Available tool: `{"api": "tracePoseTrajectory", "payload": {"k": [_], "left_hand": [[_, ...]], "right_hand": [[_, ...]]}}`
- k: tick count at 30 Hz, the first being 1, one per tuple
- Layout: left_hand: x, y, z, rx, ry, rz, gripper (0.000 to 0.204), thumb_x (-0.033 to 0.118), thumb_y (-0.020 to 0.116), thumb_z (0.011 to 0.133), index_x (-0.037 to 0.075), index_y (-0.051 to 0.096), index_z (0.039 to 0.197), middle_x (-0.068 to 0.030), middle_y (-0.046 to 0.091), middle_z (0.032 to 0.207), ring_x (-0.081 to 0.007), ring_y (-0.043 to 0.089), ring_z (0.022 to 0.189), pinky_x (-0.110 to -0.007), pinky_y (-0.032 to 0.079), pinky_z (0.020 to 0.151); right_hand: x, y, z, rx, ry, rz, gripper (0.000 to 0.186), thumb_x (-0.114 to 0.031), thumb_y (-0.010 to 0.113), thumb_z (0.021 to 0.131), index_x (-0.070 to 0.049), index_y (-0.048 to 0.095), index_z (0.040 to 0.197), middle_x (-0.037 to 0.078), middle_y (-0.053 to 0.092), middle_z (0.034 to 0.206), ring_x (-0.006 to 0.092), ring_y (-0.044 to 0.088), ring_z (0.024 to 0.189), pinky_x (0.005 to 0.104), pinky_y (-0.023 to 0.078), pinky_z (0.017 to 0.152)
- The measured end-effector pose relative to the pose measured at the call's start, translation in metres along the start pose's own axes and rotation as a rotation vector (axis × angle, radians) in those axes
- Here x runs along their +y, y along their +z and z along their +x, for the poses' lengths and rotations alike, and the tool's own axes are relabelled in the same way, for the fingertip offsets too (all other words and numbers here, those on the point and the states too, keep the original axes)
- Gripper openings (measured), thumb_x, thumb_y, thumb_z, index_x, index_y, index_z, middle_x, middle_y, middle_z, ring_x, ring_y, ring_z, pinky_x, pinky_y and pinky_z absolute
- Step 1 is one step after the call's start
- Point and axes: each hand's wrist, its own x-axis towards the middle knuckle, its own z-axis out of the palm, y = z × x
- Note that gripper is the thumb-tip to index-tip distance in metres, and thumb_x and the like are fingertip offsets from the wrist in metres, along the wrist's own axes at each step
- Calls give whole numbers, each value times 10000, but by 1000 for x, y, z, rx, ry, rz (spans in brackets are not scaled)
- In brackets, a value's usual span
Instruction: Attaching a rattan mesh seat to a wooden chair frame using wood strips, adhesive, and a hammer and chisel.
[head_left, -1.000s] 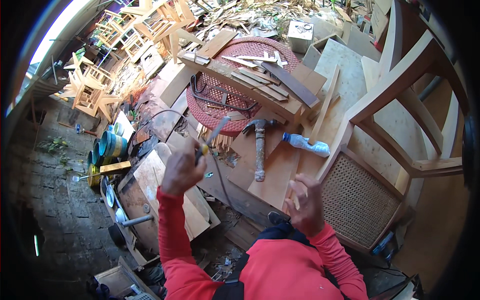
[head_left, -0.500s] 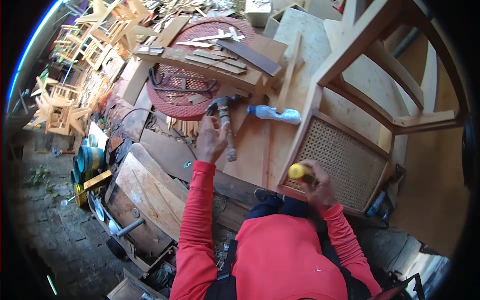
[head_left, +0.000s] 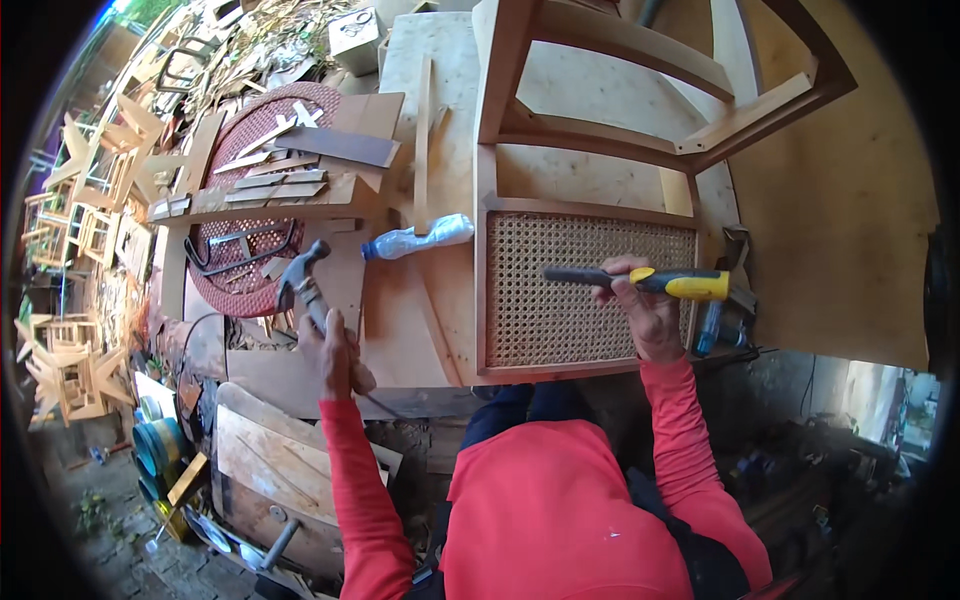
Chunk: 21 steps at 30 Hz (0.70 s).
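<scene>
My left hand (head_left: 340, 355) is closed around the handle of a claw hammer (head_left: 300, 270), its head raised toward the wooden block. My right hand (head_left: 645, 320) grips a chisel (head_left: 695, 284) with a yellow and black handle, held horizontally over the cane seat panel (head_left: 560, 325) of a wooden chair frame (head_left: 630, 50), with the dark blade pointing left. The chair lies on a pale plywood worktop (head_left: 415, 345). A crumpled plastic water bottle (head_left: 430, 235) rests beside the frame, near a long loose wood strip (head_left: 423, 140).
A red woven round piece (head_left: 225, 285) holds wood offcuts (head_left: 345, 147) and a plank at the left. Stacked chair frames (head_left: 75, 370), teal buckets (head_left: 160, 450) and a scrap pile line the far left. A brown board (head_left: 830, 250) lies at the right.
My left hand has taken hold of the hammer and lifted it leftward. The chisel, earlier in my left hand, is now in my right hand. My view has turned, facing the chair squarely.
</scene>
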Motion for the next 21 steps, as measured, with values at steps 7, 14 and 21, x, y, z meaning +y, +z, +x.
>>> {"api": "tracePoseTrajectory", "payload": {"k": [7, 14, 21], "left_hand": [[-4, 35, -106, -52, -49, -107, 92, 178, 624, 1078, 104, 571, 1062, 26, 555, 743, -45, 485, 545, -216, 385, 475], [-63, 53, -143, -46, -6, 163, 125, 189, 652, 1064, 96, 574, 1033, 49, 525, 743, -44, 469, 594, -221, 368, 507], [-49, 77, -161, 2, -65, 199, 304, 127, 642, 1056, 21, 582, 1334, 25, 503, 764, -76, 481, 661, -267, 412, 580]], "right_hand": [[12, 15, 83, -25, -94, 18, 157, 42, 683, 977, -6, 666, 1126, 111, 715, 1092, 148, 712, 910, 264, 598, 816], [10, 5, 146, -100, -201, -178, 78, -5, 704, 974, -7, 701, 1052, 58, 701, 993, 122, 659, 851, 262, 545, 804], [14, 6, 158, -304, -256, -257, 109, 42, 688, 955, -26, 670, 1038, 65, 684, 1038, 150, 648, 1020, 304, 524, 947]]}}
